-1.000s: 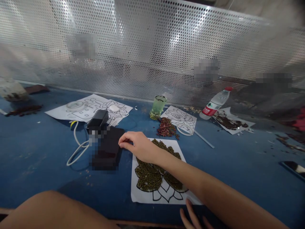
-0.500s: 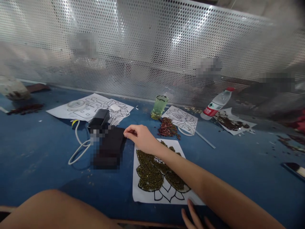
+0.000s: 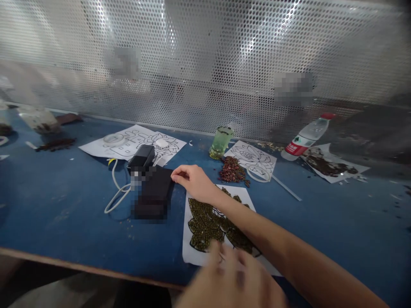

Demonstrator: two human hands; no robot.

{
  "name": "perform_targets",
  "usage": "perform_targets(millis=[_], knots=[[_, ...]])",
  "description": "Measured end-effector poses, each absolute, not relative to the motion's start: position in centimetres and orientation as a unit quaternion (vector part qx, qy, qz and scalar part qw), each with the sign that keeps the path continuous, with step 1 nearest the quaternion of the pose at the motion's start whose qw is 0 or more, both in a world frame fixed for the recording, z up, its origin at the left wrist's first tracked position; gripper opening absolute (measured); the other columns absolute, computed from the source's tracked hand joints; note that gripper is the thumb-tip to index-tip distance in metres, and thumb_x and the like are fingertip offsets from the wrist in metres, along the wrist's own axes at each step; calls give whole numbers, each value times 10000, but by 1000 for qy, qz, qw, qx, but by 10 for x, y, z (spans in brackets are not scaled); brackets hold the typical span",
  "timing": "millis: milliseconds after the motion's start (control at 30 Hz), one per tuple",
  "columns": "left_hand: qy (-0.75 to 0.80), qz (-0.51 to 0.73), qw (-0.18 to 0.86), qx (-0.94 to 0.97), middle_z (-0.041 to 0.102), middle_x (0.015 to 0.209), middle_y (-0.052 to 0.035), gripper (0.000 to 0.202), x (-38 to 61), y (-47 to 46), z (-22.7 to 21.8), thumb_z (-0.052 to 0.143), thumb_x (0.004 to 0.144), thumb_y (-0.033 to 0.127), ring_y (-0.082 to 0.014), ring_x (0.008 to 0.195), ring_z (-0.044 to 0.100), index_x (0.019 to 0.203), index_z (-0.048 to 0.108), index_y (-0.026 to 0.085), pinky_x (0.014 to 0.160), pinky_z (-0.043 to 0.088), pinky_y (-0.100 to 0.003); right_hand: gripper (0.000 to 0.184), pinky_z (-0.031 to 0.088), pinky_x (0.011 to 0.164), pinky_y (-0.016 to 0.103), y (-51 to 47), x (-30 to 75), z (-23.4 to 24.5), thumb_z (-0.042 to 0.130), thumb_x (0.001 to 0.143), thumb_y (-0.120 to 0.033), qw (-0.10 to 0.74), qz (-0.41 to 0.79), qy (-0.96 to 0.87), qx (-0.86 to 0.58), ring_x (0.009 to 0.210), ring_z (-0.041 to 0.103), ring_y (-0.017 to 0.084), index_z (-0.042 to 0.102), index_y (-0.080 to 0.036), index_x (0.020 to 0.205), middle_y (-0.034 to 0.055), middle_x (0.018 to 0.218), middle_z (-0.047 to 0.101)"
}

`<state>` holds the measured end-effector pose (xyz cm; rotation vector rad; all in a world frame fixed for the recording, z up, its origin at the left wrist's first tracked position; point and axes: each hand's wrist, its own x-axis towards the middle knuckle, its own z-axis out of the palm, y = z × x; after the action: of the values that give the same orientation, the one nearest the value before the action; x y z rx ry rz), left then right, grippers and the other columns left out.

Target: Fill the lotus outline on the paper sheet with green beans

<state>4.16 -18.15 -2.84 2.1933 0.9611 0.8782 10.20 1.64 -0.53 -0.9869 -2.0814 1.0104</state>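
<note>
My right hand point(image 3: 195, 184) reaches in from the lower right, its thumb and fingertips pinched together by the upper right corner of a flat black object point(image 3: 157, 188). Whatever is between those fingertips is too small to make out. Beneath my right forearm lies a white sheet point(image 3: 189, 256) with a lotus outline. Green mung beans point(image 3: 205, 231) fill many of its petals. My left hand point(image 3: 234, 278), smeared by motion, is over the sheet's lower edge; its grip is unclear. A heap of reddish-brown beans point(image 3: 231, 170) lies just beyond the sheet.
Behind the beans stands a greenish cup point(image 3: 221, 143). A lotus drawing point(image 3: 253, 154) has a tape roll point(image 3: 258, 174) on its edge. A red-capped bottle point(image 3: 306, 139) leans at right. A black block point(image 3: 141, 158) and white cable point(image 3: 117, 201) lie left. Perforated metal point(image 3: 199, 64) spans the back.
My left hand has risen from the bottom edge to over the sheet's lower part. The right hand keeps its pinch near the black object. The view has shifted, and the bare knee is gone.
</note>
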Motion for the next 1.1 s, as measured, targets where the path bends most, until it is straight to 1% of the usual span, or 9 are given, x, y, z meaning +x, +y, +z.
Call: perform_targets(millis=[67,100,167,200,267,467,767,900,1100], knots=[[519,229,30,823,697,1141,-175,328,-6,-164,0,566,994,275,-346,1021,717,1283,669,159,851,651,-555,125,493,742,331,16,102,-4,667,997,-237,308,381,-788,-372,782,655,173,776,-190,959,45,900,783],[602,202,-77,769,669,1206,-211,428,-28,-158,10,589,998,352,-370,1032,697,1358,622,124,842,642,-573,124,497,748,331,15,102,-3,669,997,-234,308,382,-789,-371,792,662,175,779,-191,957,47,904,786],[688,138,-170,692,608,1316,-256,700,-61,-149,16,609,991,487,-414,1075,671,1531,467,65,845,630,-567,126,512,768,332,14,102,-1,671,1002,-234,307,385,-788,-369,822,682,180,783,-194,959,54,926,794],[709,116,-184,670,589,1334,-263,760,-70,-147,15,600,994,525,-417,1060,675,1567,417,62,824,627,-551,128,519,774,332,14,102,0,672,1007,-238,308,386,-788,-368,836,689,182,784,-197,962,57,938,797],[724,103,-177,659,560,1378,-266,812,-77,-144,7,588,1002,543,-414,1077,686,1619,340,77,863,621,-533,133,530,780,334,14,102,1,669,1016,-242,310,387,-787,-367,852,695,184,786,-200,971,63,958,800],[726,179,-85,659,498,1450,-255,773,-65,-140,3,534,1030,413,-385,1180,695,1676,217,130,891,636,-471,124,537,782,336,19,101,-1,680,1011,-246,313,390,-787,-362,855,697,187,787,-187,986,68,954,794],[728,188,-85,654,480,1384,-213,751,-69,-139,9,603,1005,382,-405,1204,674,1645,269,171,949,626,-524,121,538,800,341,19,98,1,690,998,-247,317,392,-786,-358,856,694,188,787,-181,972,68,941,794],[737,177,-77,648,466,1382,-205,745,-71,-138,9,597,1017,405,-376,1107,702,1650,257,210,904,630,-507,119,528,789,338,20,103,2,675,1004,-241,319,392,-782,-364,851,688,186,771,-177,979,68,940,788],[736,176,-102,646,489,1354,-198,815,-76,-134,-1,690,974,419,-388,1118,700,1650,285,209,906,633,-497,158,515,768,349,18,114,10,642,1033,-283,306,384,-786,-376,835,674,186,758,-184,995,69,949,779]])
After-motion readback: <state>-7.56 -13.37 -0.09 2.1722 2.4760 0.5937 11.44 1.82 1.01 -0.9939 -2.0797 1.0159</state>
